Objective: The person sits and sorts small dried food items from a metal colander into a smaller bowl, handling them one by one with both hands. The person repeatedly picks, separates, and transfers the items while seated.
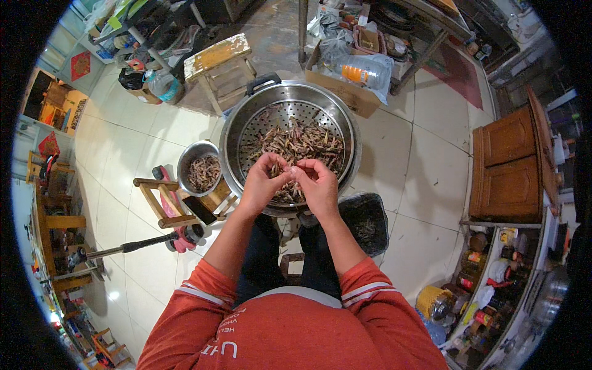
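My left hand (pixel 264 181) and my right hand (pixel 318 182) meet at the fingertips over a large perforated metal steamer pan (pixel 289 108). Something small is pinched between them, mostly hidden by the fingers; it looks like one of the dried, brownish plant pieces (pixel 300 138) heaped in the pan. Left of the pan, a small metal bowl (pixel 185 159) holds more such pieces and rests on a wooden stool (pixel 212 196). A black-lined bin (pixel 377 222) with some scraps inside stands on the floor to the right, near my right forearm.
Beyond the pan are a worn wooden stool (pixel 217 55) and a cardboard box (pixel 340 90) with plastic bottles. A black phone-like object (pixel 200 210) lies by the left stool, near a tripod-like pole (pixel 134 246). A wooden cabinet (pixel 508 166) and shelves of jars line the right side.
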`<state>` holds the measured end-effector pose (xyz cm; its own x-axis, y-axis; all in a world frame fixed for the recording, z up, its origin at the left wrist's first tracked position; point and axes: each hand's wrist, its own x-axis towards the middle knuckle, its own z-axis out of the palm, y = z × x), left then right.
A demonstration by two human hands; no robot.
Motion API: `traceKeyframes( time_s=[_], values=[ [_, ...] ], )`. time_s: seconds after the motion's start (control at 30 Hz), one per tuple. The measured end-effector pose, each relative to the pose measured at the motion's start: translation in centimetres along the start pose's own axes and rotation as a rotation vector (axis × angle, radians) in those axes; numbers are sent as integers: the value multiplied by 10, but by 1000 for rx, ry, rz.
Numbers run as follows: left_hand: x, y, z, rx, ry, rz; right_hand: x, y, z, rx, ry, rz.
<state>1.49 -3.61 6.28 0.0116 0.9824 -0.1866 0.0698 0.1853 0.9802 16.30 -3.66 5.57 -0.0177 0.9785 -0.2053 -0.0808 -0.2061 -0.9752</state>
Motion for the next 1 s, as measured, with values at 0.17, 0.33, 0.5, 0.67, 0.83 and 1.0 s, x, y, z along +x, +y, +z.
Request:
traceKeyframes(
  time_s=[0.17, 0.33, 0.5, 0.67, 0.83, 1.0],
  values=[
    [-1, -2, -3, -80, -67, 11, 1, 2, -11, 125, -128, 98],
    [0, -7, -6, -139, -157, 48, 0, 1, -18, 226, -172, 153],
    [-3, -2, -1, -326, -168, -163, -2, 5, -12, 122, -90, 115],
    [-7, -21, 9, -1013, -164, -411, -11, 1, -10, 785, -200, 136],
    [17, -18, -22, -959, 30, -309, -18, -9, -44, 728, -243, 104],
    [84, -33, -41, 126, -2, -253, -17, 4, -67, 396, -204, 172]
  ],
)
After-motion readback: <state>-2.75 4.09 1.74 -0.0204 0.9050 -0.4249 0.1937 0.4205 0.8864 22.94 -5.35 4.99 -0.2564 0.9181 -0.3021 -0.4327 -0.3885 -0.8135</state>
